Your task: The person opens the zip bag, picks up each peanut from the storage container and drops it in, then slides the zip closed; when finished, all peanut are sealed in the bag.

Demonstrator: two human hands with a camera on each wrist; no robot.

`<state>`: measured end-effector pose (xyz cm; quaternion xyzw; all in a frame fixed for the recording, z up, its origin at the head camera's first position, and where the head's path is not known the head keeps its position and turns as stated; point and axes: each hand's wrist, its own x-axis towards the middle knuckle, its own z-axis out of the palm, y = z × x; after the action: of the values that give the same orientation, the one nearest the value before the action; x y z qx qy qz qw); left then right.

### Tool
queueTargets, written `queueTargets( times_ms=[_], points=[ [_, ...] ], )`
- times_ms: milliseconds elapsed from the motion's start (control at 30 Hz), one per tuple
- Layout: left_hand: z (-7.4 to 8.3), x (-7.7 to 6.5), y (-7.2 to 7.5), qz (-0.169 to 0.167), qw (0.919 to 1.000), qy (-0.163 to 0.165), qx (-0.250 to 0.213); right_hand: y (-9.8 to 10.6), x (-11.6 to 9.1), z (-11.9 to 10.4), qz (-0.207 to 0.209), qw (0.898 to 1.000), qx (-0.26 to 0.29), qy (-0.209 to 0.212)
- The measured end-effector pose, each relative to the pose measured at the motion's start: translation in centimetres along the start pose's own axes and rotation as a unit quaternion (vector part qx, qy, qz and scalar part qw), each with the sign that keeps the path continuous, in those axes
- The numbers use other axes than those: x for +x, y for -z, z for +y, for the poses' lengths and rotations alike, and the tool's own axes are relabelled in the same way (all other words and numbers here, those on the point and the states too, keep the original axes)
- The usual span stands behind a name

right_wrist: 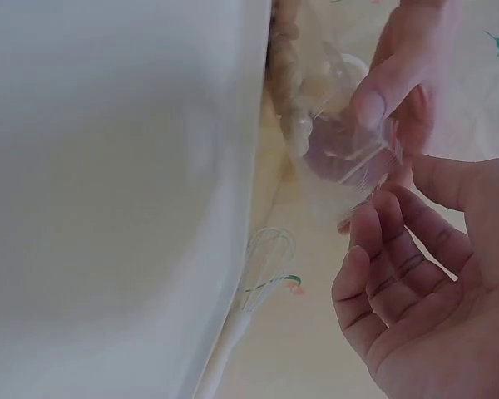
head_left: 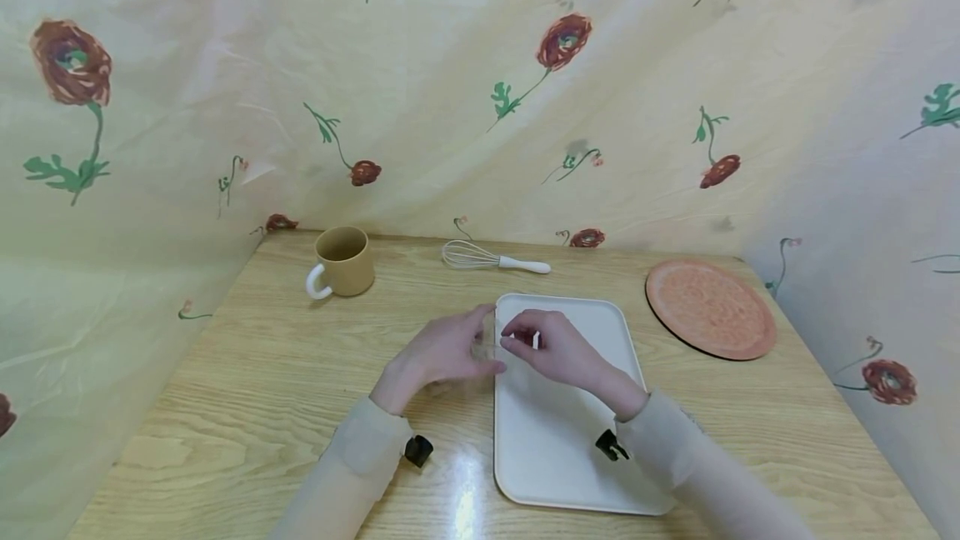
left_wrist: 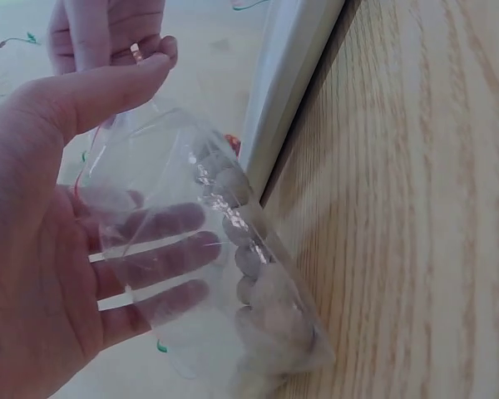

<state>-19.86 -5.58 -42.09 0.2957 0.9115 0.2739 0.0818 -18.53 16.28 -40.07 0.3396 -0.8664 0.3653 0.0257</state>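
A clear plastic bag point(left_wrist: 175, 199) stands between my two hands, with several pale roundish pieces point(left_wrist: 248, 258) lined up inside. My left hand point(head_left: 450, 348) holds it, thumb on one face, fingers behind and visible through the film. At the bag's upper edge, my right hand point(head_left: 551, 348) has thumb and forefinger pinched together on the plastic. A reddish line marks this edge. Beneath the right hand lies a white rectangular tray point(head_left: 555, 440); the left hand is just beside its left edge. In the head view the bag is barely visible.
A tan mug point(head_left: 348, 265) with a white handle stands at the back left. Behind the tray lies a whisk point(head_left: 495, 259) with a white grip. An orange-pink round mat or board point(head_left: 711, 309) is at the back right of the wooden table point(head_left: 247, 407).
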Motion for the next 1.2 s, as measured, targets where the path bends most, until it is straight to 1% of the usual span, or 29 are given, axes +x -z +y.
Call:
queueTargets(
  times_ms=[100,267,367,567,733,867,1000,1200],
  points=[
    [0.0,0.1,0.0,0.025,0.9997,0.003,-0.004,-0.1,0.1,-0.4,0.005,1.0,0.008,-0.012],
    [0.0,0.2,-0.1,0.073,0.9973,-0.005,-0.003,-0.3,0.3,-1.0,0.006,1.0,0.009,-0.026],
    [0.1,0.2,-0.1,0.091,0.9959,-0.005,-0.004,-0.4,0.4,-1.4,0.008,0.999,0.007,-0.031],
    [0.2,0.4,-0.1,0.099,0.9951,0.0,-0.006,-0.6,0.4,-1.9,0.023,0.999,-0.002,-0.045],
    [0.1,0.4,0.0,0.099,0.9949,-0.003,-0.02,-0.7,0.5,-2.3,0.034,0.996,-0.004,-0.076],
    [0.1,0.4,0.1,0.094,0.9949,0.006,-0.035,-0.7,0.5,-2.2,0.04,0.995,0.004,-0.096],
    [0.1,0.3,0.3,0.101,0.9942,0.018,-0.034,-0.6,0.6,-2.2,0.048,0.994,0.012,-0.097],
    [0.2,0.2,0.4,0.111,0.9934,0.023,-0.019,-0.4,0.7,-2.1,0.063,0.994,0.027,-0.087]
  ],
)
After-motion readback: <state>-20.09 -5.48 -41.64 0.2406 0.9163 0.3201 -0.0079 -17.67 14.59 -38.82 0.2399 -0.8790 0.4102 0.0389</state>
